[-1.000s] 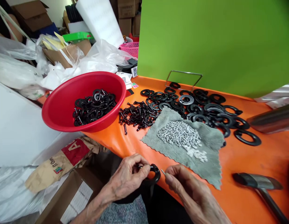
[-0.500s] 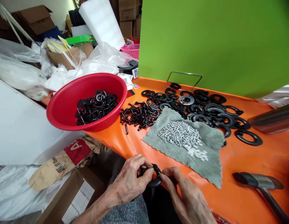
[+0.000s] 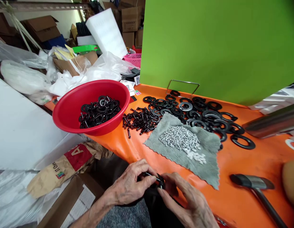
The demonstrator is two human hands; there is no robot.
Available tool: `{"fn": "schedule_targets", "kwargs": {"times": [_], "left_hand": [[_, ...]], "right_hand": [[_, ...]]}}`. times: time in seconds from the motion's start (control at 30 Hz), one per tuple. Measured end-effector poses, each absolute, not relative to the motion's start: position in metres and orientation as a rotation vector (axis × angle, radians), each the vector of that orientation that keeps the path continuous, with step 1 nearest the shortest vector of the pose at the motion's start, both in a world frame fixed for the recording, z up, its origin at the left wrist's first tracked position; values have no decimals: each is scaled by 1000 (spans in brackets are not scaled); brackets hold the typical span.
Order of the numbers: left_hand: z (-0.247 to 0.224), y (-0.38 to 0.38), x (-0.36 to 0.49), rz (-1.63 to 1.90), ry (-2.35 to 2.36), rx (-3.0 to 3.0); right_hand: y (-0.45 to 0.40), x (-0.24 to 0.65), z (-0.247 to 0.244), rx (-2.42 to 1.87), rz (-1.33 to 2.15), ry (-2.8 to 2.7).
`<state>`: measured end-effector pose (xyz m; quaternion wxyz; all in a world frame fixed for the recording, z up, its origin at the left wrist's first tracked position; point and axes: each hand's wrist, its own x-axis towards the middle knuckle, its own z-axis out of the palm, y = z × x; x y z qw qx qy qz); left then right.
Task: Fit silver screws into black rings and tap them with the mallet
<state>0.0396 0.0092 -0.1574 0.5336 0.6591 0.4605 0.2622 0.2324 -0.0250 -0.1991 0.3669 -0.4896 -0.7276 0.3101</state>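
My left hand [image 3: 132,183] and my right hand [image 3: 185,199] meet at the near edge of the orange table [image 3: 246,164], both closed around one black ring part [image 3: 158,181]. My fingers hide most of it. Beyond my hands a grey cloth [image 3: 208,152] carries a heap of small silver pins [image 3: 177,141] and some white bits [image 3: 196,156]. Further back lie a pile of black screws [image 3: 139,118] and several loose black rings [image 3: 204,115]. A red bowl [image 3: 71,107] at the left holds more black rings with screws.
A hammer [image 3: 253,185] lies on the table at the right. A green board [image 3: 220,44] stands upright behind the rings. A metal bar [image 3: 272,123] rests at the far right. Cardboard boxes [image 3: 73,202], a paper sack [image 3: 63,164] and plastic bags [image 3: 23,79] crowd the left side.
My right hand, which held a small silver pin apart from the ring, has closed in on the ring in my left hand. The view has tilted down slightly.
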Motion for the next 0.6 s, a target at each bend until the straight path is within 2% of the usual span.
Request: {"fn": "schedule_targets", "kwargs": {"times": [0.23, 0.43, 0.53, 0.6], "left_hand": [[-147, 6, 38, 489, 905, 1742], [-162, 7, 60, 425, 1060, 2106], [-167, 12, 70, 392, 1085, 2175], [-169, 17, 74, 415, 1081, 2137]], "right_hand": [[-32, 212, -193, -1501, 1296, -1215], [-22, 208, -193, -1497, 1525, -915], [-21, 228, -197, -1567, 1511, -982], [-25, 260, -205, -1672, 1286, -1144]]}}
